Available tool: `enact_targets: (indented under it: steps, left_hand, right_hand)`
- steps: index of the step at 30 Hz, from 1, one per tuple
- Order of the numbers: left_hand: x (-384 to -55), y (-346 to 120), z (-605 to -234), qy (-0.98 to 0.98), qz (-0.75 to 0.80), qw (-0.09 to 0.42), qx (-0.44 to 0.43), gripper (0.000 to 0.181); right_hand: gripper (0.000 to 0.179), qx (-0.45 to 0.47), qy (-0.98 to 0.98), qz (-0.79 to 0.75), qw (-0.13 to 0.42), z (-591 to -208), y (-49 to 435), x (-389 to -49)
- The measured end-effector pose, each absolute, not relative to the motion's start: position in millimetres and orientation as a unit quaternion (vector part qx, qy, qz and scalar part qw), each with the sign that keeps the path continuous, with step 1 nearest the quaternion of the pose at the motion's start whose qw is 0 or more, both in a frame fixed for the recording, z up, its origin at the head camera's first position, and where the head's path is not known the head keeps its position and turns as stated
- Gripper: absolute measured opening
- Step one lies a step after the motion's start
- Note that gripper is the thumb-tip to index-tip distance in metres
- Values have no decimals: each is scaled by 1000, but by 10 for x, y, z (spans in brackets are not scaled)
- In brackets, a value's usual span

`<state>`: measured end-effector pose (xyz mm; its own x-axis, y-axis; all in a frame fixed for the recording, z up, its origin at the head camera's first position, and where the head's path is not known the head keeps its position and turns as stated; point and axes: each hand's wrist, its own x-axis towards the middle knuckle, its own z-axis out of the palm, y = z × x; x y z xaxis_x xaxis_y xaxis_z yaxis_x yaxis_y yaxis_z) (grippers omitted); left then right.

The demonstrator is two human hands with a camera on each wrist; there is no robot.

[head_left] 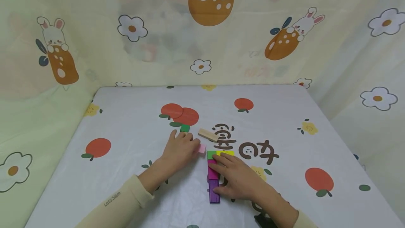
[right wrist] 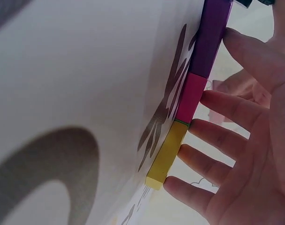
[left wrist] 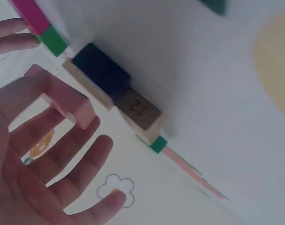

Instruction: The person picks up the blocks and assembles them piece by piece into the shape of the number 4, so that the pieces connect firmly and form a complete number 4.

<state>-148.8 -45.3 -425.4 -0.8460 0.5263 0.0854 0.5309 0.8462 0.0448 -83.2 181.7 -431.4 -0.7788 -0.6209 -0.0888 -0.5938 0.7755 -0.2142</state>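
My left hand (head_left: pixel 181 149) pinches a pink block (left wrist: pixel 69 96) between thumb and fingers, just left of a line of blocks. That line has a purple block (head_left: pixel 214 191), a magenta block (head_left: pixel 213 171) and a green block (head_left: pixel 211 155), with a yellow block (head_left: pixel 226 153) turned off to the right at the far end. My right hand (head_left: pixel 242 175) lies along its right side, fingers extended, fingertips right at the purple, magenta and yellow blocks (right wrist: pixel 168 154). The left hand hides a dark blue block (left wrist: pixel 102 72) and a wooden block marked 12 (left wrist: pixel 138 108) from the head view.
Beyond the hands lie a plain wooden block (head_left: pixel 208 135) and a small green block (head_left: pixel 185 128). A dark object (head_left: pixel 265 221) sits by the right forearm at the near edge. Patterned cloth (head_left: pixel 158 66) hangs around the white printed tabletop (head_left: pixel 126 126).
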Motion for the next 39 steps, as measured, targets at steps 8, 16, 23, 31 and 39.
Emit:
enact_targets:
  steps: [8, 16, 23, 31, 39]
  left_hand:
    - [-1409, -396, -4250, -953, -51, 25, -297, 22]
    - [-1407, -391, -4325, -953, -44, 30, -299, 21]
    - [-1439, -398, -4340, -960, -28, 20, -279, 23]
    - [-1441, -370, -4328, -961, -19, 19, -275, 22]
    - [-1432, -329, -4321, -962, -8, 8, -273, 22]
  right_hand:
    - [69, -333, 937, -84, 66, -4320, 1839, -836]
    - [69, -327, 938, -87, 78, -4310, 1835, -839]
    - [69, -326, 939, -81, 81, -4304, 1834, -847]
    - [69, -322, 940, -82, 82, -4295, 1835, -839]
    - [68, -321, 939, -88, 86, -4303, 1837, -840]
